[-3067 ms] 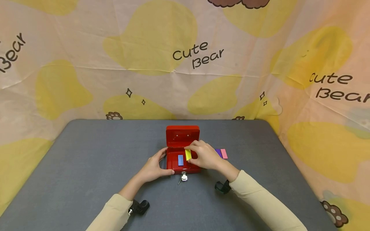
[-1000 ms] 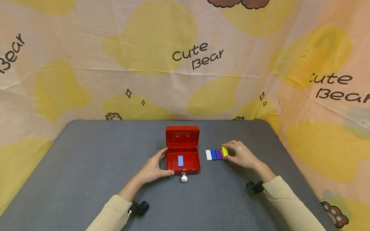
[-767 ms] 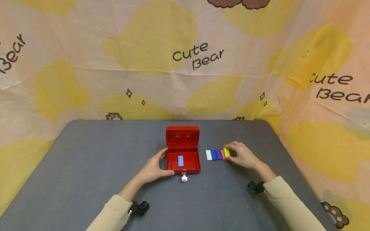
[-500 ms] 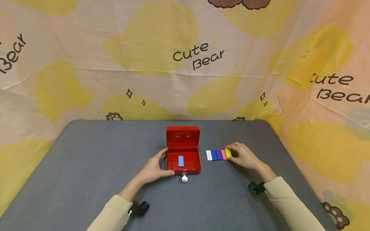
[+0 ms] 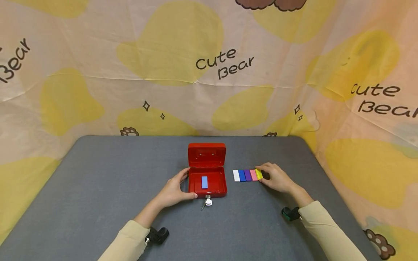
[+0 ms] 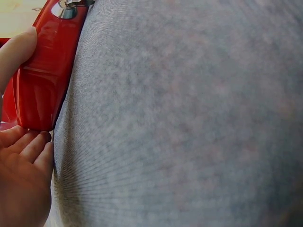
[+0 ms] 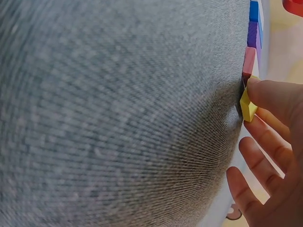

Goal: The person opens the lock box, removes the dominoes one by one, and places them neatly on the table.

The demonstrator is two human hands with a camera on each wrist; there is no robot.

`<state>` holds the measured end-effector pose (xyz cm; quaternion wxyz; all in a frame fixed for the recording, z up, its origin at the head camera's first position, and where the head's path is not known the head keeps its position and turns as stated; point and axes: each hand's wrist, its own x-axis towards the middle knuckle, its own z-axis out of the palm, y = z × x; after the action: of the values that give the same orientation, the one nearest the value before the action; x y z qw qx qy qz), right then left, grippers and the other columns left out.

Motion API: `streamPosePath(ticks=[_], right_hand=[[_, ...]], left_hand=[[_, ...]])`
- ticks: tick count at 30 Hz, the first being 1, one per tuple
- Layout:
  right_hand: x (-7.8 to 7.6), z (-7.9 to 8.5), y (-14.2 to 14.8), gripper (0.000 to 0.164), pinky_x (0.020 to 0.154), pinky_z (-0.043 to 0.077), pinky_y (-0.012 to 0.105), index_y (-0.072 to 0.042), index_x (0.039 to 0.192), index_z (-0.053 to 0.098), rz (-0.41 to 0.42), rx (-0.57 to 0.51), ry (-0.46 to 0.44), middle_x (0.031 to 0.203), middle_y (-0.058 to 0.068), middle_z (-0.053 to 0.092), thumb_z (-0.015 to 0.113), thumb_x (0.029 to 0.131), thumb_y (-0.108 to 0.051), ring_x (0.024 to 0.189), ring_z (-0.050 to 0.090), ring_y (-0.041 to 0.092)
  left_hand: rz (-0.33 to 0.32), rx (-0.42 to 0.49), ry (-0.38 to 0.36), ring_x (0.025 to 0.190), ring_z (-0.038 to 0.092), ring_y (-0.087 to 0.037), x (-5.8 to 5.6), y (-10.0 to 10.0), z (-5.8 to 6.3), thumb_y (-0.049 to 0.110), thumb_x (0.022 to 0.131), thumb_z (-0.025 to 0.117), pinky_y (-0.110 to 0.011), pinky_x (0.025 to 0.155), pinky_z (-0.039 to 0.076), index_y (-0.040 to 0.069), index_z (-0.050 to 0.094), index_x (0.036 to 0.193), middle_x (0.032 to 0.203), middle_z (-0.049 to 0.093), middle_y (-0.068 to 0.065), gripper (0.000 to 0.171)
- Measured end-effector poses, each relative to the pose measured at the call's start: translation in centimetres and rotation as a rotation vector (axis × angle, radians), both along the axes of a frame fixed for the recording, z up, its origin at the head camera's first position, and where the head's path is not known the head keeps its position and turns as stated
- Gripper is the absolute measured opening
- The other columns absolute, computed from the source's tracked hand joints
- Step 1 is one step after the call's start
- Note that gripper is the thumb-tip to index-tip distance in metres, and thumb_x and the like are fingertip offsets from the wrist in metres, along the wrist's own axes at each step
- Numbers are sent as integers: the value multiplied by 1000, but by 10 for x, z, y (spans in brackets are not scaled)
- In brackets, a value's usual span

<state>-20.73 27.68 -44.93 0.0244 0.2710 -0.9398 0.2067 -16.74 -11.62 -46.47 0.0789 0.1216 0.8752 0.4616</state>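
A red cash box (image 5: 217, 186) stands on the grey table with its lid raised at the back. Inside it lies a light blue block (image 5: 204, 182). My left hand (image 5: 173, 189) grips the box's left side, thumb at the front corner and fingers along the side wall. To the right of the box, a white block (image 5: 236, 176), a blue block (image 5: 242, 175), a purple block (image 5: 248, 175) and a pink block (image 5: 253, 175) form a row. At the row's right end, my right hand (image 5: 277, 177) pinches a yellow block (image 7: 247, 105), slightly tilted, between thumb and forefinger.
A lock with a key (image 5: 208, 201) sticks out of the box's front. Black wrist cameras hang under both forearms. A patterned cloth (image 5: 209, 90) rises behind the table's far edge (image 5: 150, 136).
My right hand has carried the yellow block out of the box to the right, over the row, and lowered it at the pink block's right side. The left hand stays on the box.
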Motion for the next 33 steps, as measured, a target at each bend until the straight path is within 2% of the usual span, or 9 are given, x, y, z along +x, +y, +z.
streamPosePath(ticks=[33], right_hand=[[2, -1, -1, 46, 83, 47, 46, -1, 120, 59, 19, 36, 34, 111, 15, 59, 72, 77, -11, 98, 54, 29]], left_hand=[[-5, 3, 1, 126, 45, -28, 1, 0, 1, 37, 64, 82, -43, 96, 45, 13, 33, 140, 142, 40, -12, 93]])
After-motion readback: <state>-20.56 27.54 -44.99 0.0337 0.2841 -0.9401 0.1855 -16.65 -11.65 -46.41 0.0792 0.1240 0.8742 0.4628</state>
